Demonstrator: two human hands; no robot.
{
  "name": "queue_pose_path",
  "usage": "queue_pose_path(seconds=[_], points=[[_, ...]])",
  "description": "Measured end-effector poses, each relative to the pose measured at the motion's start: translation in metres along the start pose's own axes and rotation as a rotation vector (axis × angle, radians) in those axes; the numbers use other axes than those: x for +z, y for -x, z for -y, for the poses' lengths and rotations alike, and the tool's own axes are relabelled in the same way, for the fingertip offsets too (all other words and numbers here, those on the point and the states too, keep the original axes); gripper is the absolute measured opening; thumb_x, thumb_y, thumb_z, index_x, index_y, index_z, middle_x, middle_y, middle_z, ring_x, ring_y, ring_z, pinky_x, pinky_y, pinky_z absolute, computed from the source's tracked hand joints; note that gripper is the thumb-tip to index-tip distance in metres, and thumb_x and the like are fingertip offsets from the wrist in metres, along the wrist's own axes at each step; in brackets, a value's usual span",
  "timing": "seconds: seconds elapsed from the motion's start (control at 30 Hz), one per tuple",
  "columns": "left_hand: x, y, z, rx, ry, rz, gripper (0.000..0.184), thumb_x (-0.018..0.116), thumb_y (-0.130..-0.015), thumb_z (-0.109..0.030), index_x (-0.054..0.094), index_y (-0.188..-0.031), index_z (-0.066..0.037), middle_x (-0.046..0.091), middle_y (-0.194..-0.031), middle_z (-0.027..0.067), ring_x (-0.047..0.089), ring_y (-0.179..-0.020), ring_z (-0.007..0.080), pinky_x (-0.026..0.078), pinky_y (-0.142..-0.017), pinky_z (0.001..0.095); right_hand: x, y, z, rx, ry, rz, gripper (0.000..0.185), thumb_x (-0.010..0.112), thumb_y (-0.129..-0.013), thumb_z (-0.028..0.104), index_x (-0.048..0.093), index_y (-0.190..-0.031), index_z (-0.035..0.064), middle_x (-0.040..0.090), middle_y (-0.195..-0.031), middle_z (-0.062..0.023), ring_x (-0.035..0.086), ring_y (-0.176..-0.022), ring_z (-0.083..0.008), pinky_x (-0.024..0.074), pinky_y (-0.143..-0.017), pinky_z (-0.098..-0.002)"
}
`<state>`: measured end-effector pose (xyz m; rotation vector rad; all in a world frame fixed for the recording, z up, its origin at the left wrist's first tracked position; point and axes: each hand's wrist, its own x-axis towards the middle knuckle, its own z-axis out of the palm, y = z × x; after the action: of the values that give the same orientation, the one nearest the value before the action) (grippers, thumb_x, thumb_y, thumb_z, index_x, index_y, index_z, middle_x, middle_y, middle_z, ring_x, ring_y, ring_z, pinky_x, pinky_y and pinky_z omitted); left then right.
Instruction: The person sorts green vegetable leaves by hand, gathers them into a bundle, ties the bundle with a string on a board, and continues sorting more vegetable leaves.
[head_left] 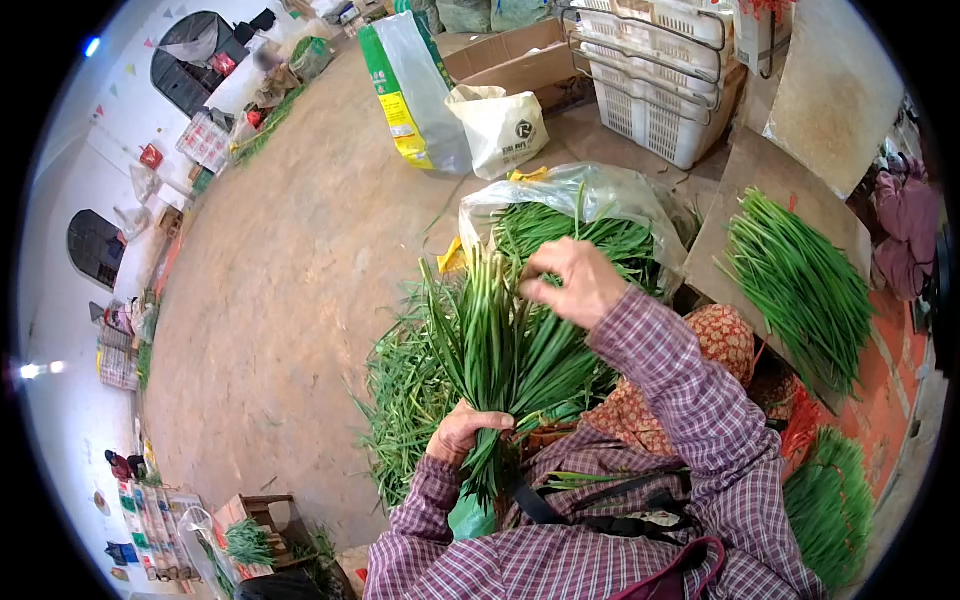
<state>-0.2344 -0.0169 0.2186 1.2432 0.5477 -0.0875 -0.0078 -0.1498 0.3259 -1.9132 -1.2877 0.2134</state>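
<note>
My left hand (468, 432) is wrapped round the lower, leafy part of a bunch of garlic chives (492, 340), its pale stem ends pointing up and away from me. Beside those stem ends is my right hand (575, 282), fingers curled together in a pinch; whatever they hold, if anything, is too small to make out. Behind the bunch, a clear plastic bag (625, 190) lies open with more chives (575, 232) in it. Loose green leaves (405, 385) are heaped on the floor to the left of the bunch.
To my right, a trimmed pile of chives (800, 285) lies on a board (745, 170), with another bundle (830, 510) lower down. Farther off stand a white tote bag (497, 130), a green-and-white sack (410, 95), a cardboard box (510, 55) and stacked white crates (650, 85).
</note>
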Motion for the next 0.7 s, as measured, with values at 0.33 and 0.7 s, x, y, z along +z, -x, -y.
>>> queue_pose_path(seconds=[0.33, 0.7], points=[[-0.024, -0.015, 0.005, 0.143, 0.479, 0.146, 0.027, 0.068, -0.071, -0.025, 0.054, -0.075, -0.002, 0.044, -0.058, 0.0007, 0.042, -0.052, 0.0116, 0.033, -0.056, 0.0268, -0.031, 0.053, -0.035, 0.253, -0.302, -0.267, 0.032, 0.06, -0.087, 0.033, 0.066, -0.096, 0.0029, 0.068, -0.075, -0.0084, 0.064, -0.068, -0.0134, 0.0509, -0.065, -0.0292], [-0.014, -0.018, 0.0, 0.181, 0.69, 0.279, 0.028, 0.067, -0.073, -0.019, 0.053, -0.089, 0.0, 0.047, -0.067, -0.0002, 0.043, -0.052, 0.0093, 0.035, -0.054, 0.0252, 0.04, 0.053, -0.081, 0.293, -0.812, 0.214, 0.097, 0.059, -0.085, 0.053, 0.011, -0.141, -0.0086, 0.024, -0.143, -0.0305, 0.029, -0.133, -0.0351, 0.0293, -0.108, -0.0425]])
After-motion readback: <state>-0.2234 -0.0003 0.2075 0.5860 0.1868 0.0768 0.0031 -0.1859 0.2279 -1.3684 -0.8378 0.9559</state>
